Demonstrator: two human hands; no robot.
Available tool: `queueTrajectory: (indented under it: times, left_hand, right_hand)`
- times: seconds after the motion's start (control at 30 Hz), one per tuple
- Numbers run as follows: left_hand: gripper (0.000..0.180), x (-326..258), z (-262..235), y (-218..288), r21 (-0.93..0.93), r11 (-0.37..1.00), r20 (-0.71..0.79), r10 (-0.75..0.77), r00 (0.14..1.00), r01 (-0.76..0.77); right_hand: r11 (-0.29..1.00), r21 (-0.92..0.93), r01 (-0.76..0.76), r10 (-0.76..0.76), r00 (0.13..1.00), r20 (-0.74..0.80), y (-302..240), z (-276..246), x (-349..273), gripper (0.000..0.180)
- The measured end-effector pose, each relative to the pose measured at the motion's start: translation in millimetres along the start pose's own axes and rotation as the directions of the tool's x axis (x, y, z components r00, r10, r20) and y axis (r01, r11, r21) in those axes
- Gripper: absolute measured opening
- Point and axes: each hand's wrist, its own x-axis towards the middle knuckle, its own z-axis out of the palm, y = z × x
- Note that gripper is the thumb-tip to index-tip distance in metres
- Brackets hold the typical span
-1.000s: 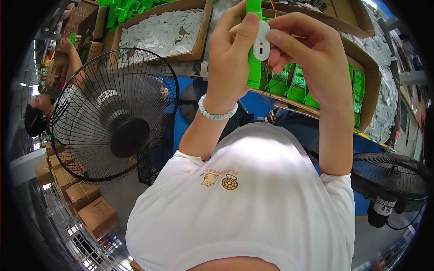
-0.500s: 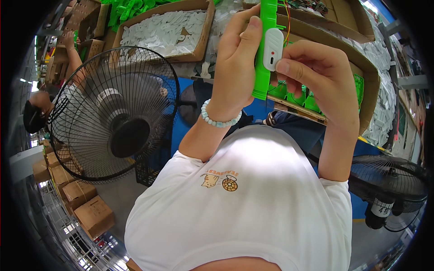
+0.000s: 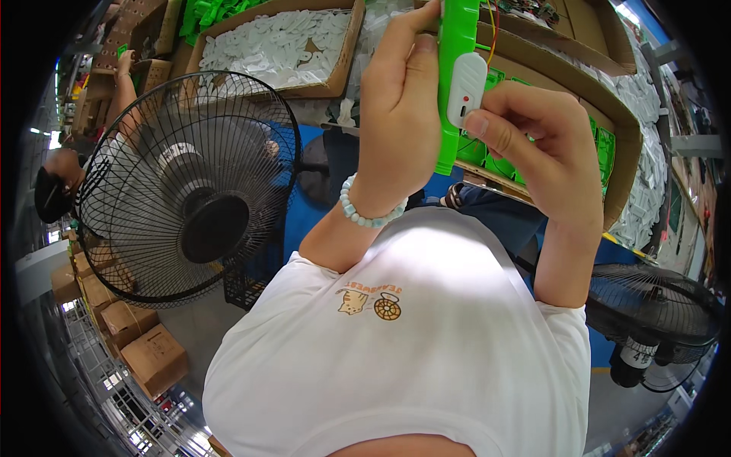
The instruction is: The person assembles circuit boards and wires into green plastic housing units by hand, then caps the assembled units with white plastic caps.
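My left hand (image 3: 402, 114) is wrapped round a bright green plastic housing (image 3: 451, 91), long and narrow, held upright before me. Against the housing's right side lies a small white plastic cover (image 3: 466, 90) with a ribbed end, a red dot and a dark slot. The thumb and forefinger of my right hand (image 3: 533, 129) pinch the lower right edge of that white cover. Thin red and yellow wires (image 3: 493, 34) run behind the top of the housing. My left fingers are partly hidden behind the green part.
A cardboard box (image 3: 620, 122) with green housings stands behind my right hand. Another carton of white pieces (image 3: 274, 49) sits at the far left. A black caged fan (image 3: 190, 190) is on my left, a second fan (image 3: 647, 312) on my right. Beyond the left fan, another person's arm (image 3: 126, 87) reaches up.
The green housing and white cover have shifted slightly right and down and turned a little. Both hands keep their hold. The other person's hand at far left has moved slightly.
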Motion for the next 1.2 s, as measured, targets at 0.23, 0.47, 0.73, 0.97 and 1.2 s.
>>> queueTrajectory:
  times: [0.23,0.47,0.73,0.97,1.2]
  left_hand:
    - [0.033,-3,-2,-4,0.156,0.987,-0.010,0.046,0.999,-0.044]
    - [0.034,-1,-2,-9,0.422,0.885,-0.015,0.225,0.974,-0.198]
    - [0.035,13,-15,-15,-0.322,0.947,0.063,0.013,0.998,0.008]
    - [0.042,3,-26,-6,-0.650,0.706,0.195,-0.202,0.960,0.281]
    - [0.038,-7,-24,-4,-0.703,0.642,0.177,-0.259,0.949,0.306]
  right_hand:
    - [1.000,0.003,-0.024,0.024,0.995,-0.099,-1,12,-6,0.016]
    - [0.993,0.090,-0.073,0.085,0.987,-0.136,7,11,-4,0.018]
    - [0.987,-0.100,0.126,-0.148,0.955,-0.255,6,20,1,0.008]
    - [0.519,-0.739,0.430,-0.692,0.719,-0.068,0,21,11,0.034]
    - [0.438,-0.783,0.442,-0.726,0.687,-0.018,-7,28,13,0.037]
